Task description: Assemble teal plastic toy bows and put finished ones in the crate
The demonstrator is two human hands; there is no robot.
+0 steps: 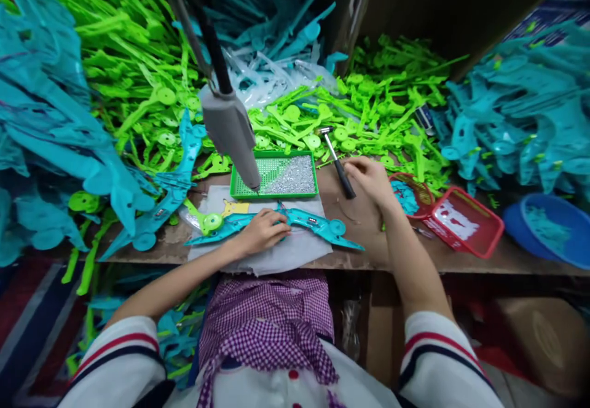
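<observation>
The left hand (262,231) pressed flat on the teal plastic part (318,223), whose long axis ran parallel to the desk's (461,260) front edge. The right hand (369,177), farther back, was closed around the small hammer (338,165).

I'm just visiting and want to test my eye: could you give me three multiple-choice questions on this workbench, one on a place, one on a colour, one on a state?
1. Where is the small metal-headed hammer?
A. in the right hand
B. in a basket
C. on the floor

2. What colour is the shallow plastic tray of small silvery screws?
A. red
B. green
C. blue

3. What is the left hand doing?
A. hanging free
B. pressing on the teal plastic toy part
C. holding the hammer

Answers:
1 A, its fingers wrap the dark handle.
2 B, its rim is green.
3 B, it lies flat on the part on the grey cloth.
</observation>
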